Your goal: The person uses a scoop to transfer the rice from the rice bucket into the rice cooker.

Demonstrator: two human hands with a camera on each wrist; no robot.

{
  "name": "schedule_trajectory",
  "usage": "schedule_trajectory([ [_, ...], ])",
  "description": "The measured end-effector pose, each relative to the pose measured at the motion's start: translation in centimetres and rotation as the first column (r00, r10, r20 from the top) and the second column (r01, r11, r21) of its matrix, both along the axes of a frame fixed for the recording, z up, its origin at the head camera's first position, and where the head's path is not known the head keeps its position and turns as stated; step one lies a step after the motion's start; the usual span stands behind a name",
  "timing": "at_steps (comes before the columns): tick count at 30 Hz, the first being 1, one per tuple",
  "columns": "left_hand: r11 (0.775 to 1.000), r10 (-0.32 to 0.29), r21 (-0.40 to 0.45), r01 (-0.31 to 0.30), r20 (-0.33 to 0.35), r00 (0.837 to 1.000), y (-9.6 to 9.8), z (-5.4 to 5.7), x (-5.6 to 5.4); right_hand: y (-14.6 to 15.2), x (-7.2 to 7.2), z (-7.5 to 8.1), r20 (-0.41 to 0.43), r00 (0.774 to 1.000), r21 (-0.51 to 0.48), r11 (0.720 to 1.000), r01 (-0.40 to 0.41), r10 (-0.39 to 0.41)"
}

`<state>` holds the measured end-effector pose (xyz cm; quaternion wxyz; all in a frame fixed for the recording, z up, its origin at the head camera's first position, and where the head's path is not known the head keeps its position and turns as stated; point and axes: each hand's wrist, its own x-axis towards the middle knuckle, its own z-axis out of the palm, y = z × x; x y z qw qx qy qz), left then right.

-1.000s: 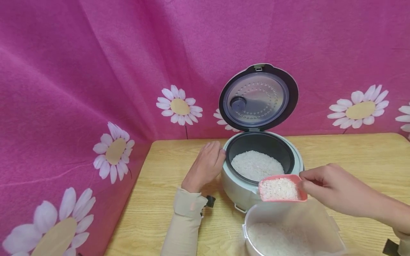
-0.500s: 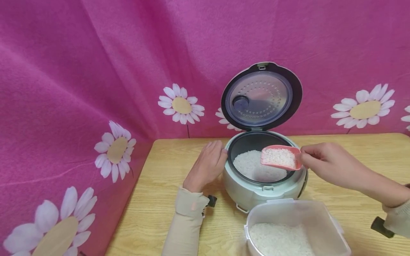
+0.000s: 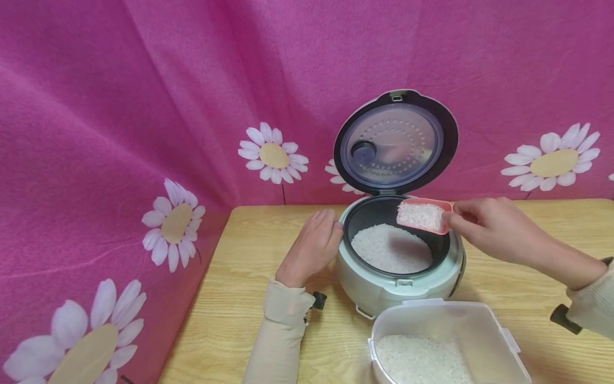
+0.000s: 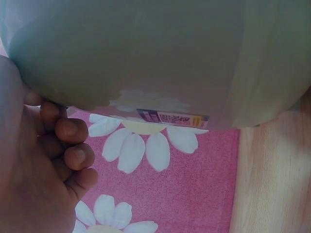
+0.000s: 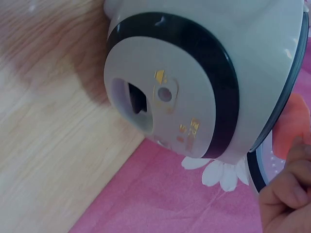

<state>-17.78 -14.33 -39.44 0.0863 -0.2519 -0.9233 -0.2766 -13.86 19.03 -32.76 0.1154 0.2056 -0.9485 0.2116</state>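
Observation:
An open-lidded rice cooker (image 3: 374,288) stands on the wooden table, with white rice (image 3: 384,248) heaped in its dark inner pot. My right hand (image 3: 499,229) pinches the handle of a pink scoop (image 3: 434,230) loaded with rice; it is above the pot's right side, roughly level. From the right wrist camera, the scoop's underside (image 5: 289,128) shows beyond the cooker's rim. At the cooker's left edge is my left hand (image 3: 309,248), its thumb at the rim. In the left wrist view its fingers (image 4: 75,158) are curled by the cooker's edge.
A translucent plastic bin (image 3: 479,320) part full of rice sits in front of the cooker. The raised lid (image 3: 398,138) stands behind the pot, near a pink cloth (image 3: 192,80) with daisies. Bare wood (image 3: 216,298) lies left of the cooker.
My right hand has carried the loaded scoop from over the bin up and away from me, to above the pot. My left hand stays at the cooker. The view shifts slightly.

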Motion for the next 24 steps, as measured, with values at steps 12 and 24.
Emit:
schedule_trajectory([
  [12, 1.000, -0.006, -0.003, 0.006, -0.017, 1.000, -0.05, 0.08, 0.03, -0.08, -0.59, 0.10, -0.088, 0.996, 0.057, 0.998, 0.015, -0.010],
  [24, 1.000, -0.002, 0.001, 0.002, 0.000, 1.000, -0.04, 0.05, 0.06, -0.58, -1.06, -0.18, -0.249, 0.968, 0.156, 0.988, 0.005, 0.035],
])
